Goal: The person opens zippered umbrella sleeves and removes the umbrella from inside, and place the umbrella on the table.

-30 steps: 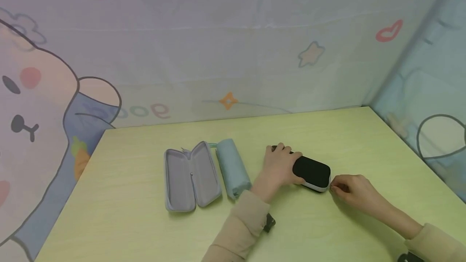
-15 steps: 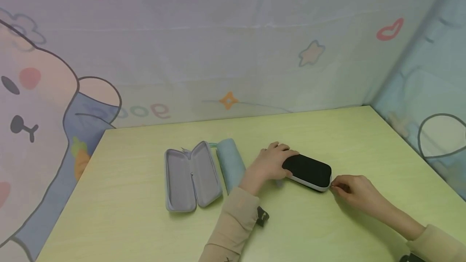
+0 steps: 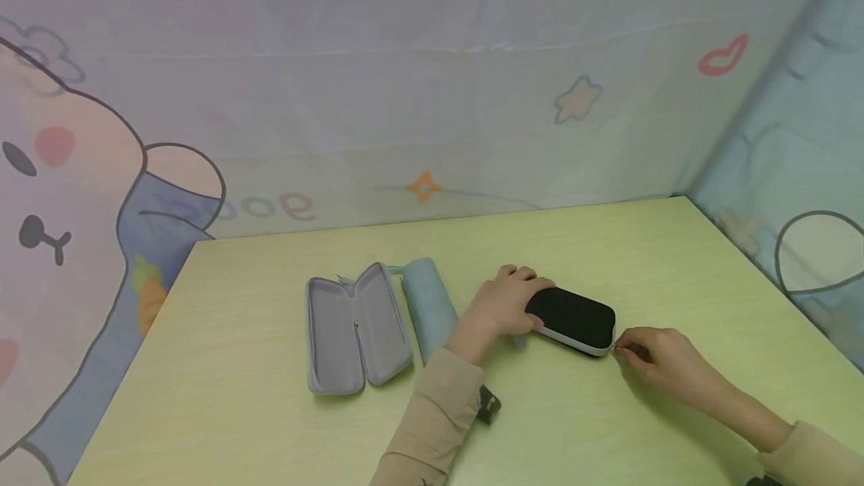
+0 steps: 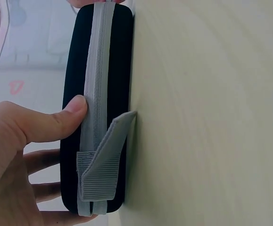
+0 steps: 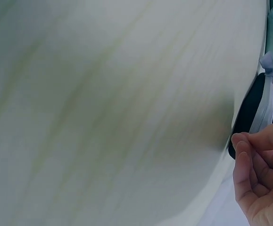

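A black hard-shell zip case (image 3: pixel 574 317) with a grey zipper band lies on the table, its zipper closed along the side seen in the left wrist view. My left hand (image 3: pixel 506 302) grips its left end, with the thumb (image 4: pixel 72 110) pressed on the near side by the zipper and the fingers round the back. A grey fabric loop (image 4: pixel 105 162) sticks out near that end. At the case's right end my right hand (image 3: pixel 664 355) pinches the zipper pull between thumb and forefinger; the fingertips mostly hide the pull.
Left of my hands, a grey-lined case (image 3: pixel 355 332) lies unzipped and spread wide. Beside it is a light blue rolled pouch (image 3: pixel 430 306), partly behind my left wrist. A patterned cloth (image 3: pixel 472 96) hangs behind the table (image 3: pixel 236 366).
My left hand has slid left along the black case to its left end, uncovering more of the top. My right hand has stayed almost still at the right end.
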{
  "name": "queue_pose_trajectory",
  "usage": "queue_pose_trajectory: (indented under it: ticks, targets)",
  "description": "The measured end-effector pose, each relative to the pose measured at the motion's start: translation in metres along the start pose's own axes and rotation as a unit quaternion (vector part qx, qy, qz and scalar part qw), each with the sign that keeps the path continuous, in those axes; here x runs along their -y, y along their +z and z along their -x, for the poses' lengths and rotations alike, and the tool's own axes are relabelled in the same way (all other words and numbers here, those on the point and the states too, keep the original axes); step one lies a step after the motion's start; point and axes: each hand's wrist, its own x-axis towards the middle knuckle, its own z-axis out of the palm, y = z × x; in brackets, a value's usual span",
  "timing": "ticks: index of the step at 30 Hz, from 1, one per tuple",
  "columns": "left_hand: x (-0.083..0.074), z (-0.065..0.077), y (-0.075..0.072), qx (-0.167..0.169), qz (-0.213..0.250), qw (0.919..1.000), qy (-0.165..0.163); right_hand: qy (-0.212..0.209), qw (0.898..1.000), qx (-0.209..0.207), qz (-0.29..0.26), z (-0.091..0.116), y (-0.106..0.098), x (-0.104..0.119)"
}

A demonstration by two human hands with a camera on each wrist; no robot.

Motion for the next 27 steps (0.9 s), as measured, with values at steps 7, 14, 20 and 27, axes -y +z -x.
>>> queue_pose_trajectory:
  ticks: [7,14,20,27]
  targets:
    - [-0.004,0.0,-0.001,0.003,-0.017,0.9997,-0.015,-0.002,1.0,-0.003,-0.003,0.0,0.0,0.001]
    - [-0.007,-0.002,0.002,0.005,-0.034,0.9986,-0.039,-0.004,1.0,-0.002,0.001,0.0,-0.001,0.003]
    - [-0.012,-0.002,0.003,0.004,-0.044,0.9975,-0.055,-0.003,1.0,-0.006,0.002,0.001,-0.001,0.003]
    - [-0.018,-0.001,0.004,-0.004,-0.05,0.9955,-0.081,-0.01,1.0,-0.016,0.004,0.0,0.0,0.002]
